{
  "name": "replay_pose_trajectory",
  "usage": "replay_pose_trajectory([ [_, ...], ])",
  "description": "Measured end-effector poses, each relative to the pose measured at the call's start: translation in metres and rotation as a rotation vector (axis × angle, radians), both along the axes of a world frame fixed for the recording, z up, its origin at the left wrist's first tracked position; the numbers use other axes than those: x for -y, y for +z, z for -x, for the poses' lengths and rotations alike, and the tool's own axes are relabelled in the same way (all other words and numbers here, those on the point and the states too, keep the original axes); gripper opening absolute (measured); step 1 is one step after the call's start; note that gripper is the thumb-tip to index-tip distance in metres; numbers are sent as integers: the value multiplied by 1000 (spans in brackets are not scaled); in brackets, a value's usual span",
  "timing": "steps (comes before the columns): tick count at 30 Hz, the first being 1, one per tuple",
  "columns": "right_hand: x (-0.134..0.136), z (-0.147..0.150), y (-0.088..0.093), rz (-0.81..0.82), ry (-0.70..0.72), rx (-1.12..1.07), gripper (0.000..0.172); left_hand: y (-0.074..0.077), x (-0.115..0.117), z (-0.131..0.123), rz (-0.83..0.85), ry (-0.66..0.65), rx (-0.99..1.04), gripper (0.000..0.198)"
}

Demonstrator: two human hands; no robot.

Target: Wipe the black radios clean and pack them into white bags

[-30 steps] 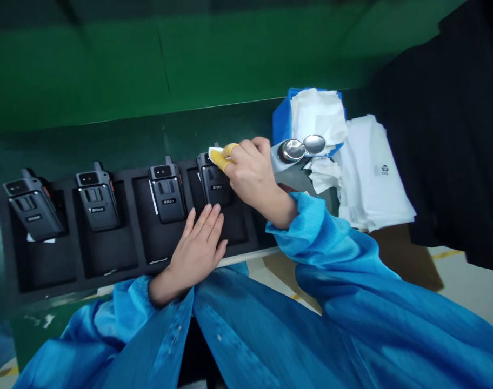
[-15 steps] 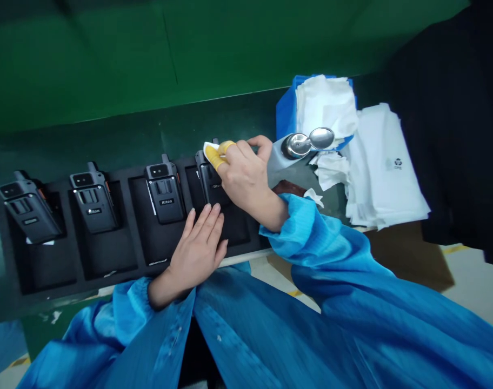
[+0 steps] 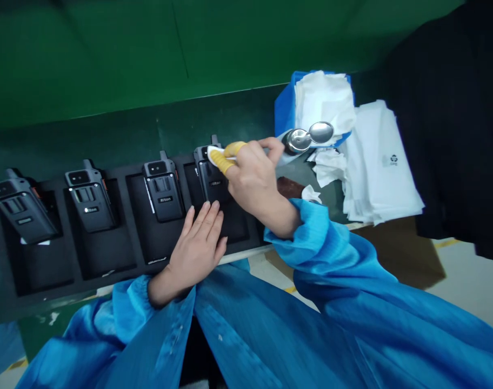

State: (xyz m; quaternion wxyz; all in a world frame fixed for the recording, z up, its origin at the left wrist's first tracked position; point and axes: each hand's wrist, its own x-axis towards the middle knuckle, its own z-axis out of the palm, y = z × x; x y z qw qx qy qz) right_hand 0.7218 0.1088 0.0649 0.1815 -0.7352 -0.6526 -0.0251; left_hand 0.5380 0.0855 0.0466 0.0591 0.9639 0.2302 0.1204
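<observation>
My right hand (image 3: 252,175), with yellow covers on two fingers, pinches a white wipe (image 3: 211,154). The wipe is against the top of the rightmost black handset (image 3: 214,181), near its camera window. My left hand (image 3: 200,240) lies flat, fingers stretched, across the black foam tray (image 3: 131,216) by the lower end of that handset. Left of it, another black handset (image 3: 164,197) lies face down in its slot, its "Riton" label showing. Farther left are two more handsets, one in the second slot (image 3: 91,208) and one at the tray's end (image 3: 25,219).
A blue bin (image 3: 284,111) of white wipes stands at the back right. In front of it is a dispenser bottle with its metal lid (image 3: 321,132) flipped up. Crumpled wipes (image 3: 330,167) and a stack of white plastic bags (image 3: 382,167) lie nearby. Dark clothing (image 3: 445,119) fills the far right.
My right hand has shifted slightly right with the wipe, uncovering more of the handset's top. My left hand has stayed in place. The view has moved a little.
</observation>
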Motion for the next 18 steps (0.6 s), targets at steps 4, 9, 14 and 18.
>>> replay_pose_trajectory([
  [4,-6,2,-2,7,42,10,40,0,0,0,11,0,6,43],
  [9,2,-18,-2,-45,-96,-16,40,0,0,1,27,-9,9,43],
  [14,-5,-6,0,-38,-25,0,35,1,-1,1,-4,-11,-11,42],
  [18,-16,10,-3,-37,70,9,35,2,-1,0,-35,-10,-25,41],
])
